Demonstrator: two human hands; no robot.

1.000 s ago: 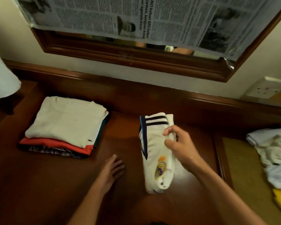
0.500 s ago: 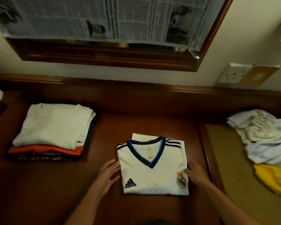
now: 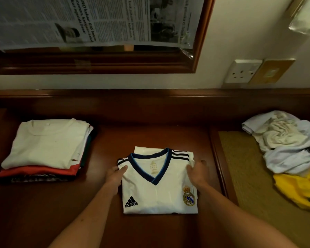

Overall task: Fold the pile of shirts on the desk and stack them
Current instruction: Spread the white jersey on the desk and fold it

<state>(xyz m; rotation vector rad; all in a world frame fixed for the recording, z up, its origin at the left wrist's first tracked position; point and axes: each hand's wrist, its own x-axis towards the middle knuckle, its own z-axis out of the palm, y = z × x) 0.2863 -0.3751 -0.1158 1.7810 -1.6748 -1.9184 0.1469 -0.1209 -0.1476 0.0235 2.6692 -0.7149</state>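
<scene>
Both hands sit at the upper side edges of the folded white football jersey (image 3: 159, 187): the left hand (image 3: 115, 176) with its thumb laid over the left shoulder stripes and its fingers apparently tucked under the edge, the right hand (image 3: 198, 173) pinching the right shoulder fold between thumb and fingers. Each seems to be grasping the jersey rather than just resting on it, though the fingertips beneath the cloth are hidden.

That jersey lies flat near the front-middle of the desk (image 3: 43, 212), collar towards the back edge, crest and logo towards the front. It is nearly square, slightly longer front to back.

The stack of folded shirts (image 3: 45, 149), topped by a cream T-shirt, sits well to the left, near the desk's left end. So the coming move is likely a sideways carry to the left, and the left hand is nearer the stack.

A heap of unfolded shirts (image 3: 284, 149), white and yellow, waits at the right end.
</scene>
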